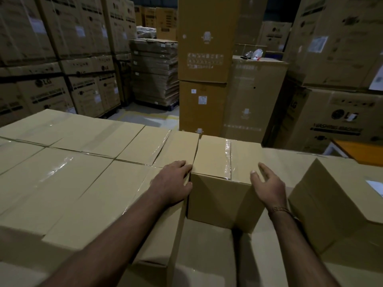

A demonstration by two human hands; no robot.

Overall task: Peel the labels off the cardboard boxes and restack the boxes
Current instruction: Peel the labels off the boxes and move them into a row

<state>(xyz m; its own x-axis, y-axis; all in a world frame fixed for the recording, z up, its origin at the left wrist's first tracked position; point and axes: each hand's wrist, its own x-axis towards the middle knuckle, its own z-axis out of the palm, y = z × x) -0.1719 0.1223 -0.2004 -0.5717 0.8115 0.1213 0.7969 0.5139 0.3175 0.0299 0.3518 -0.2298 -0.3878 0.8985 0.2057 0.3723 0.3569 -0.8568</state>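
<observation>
Cardboard box (226,183) (taped shut), 2 hands flanking, left hand (173,183), right hand (267,187)

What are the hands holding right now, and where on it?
The taped box: left hand lies against its left top edge, right hand open at its right side. No curled grip visible.

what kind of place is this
Most likely a warehouse or appliance storeroom. Tall stacks of printed washing machine cartons line the sides, flattened cardboard sits piled on a pallet, and rows of taped boxes fill the foreground.
</observation>
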